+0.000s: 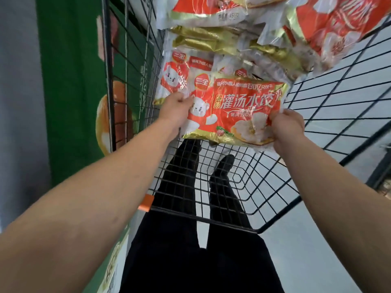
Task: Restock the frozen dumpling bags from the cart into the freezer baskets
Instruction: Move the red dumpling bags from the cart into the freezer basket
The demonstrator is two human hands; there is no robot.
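The dumpling bag [234,111] is showing red-orange with white cartoon, gold edging. The cart [222,187] is showing black wire grid, an orange corner clip [146,203].

Pale grey floor [317,261] underfoot; green printed panel [72,92] with food pictures at left, grey wall [19,102] beyond it.

The dumpling bag [234,111] is thin glossy plastic film, crinkled and catching glare, with shiny gold foil-like edging, as are the stacked bags [211,41] at twelve o'clock. The cart [203,180] is black coated metal wire with one orange plastic corner clip [146,203]. The trousers [211,261] at six o'clock look like matt black cloth.
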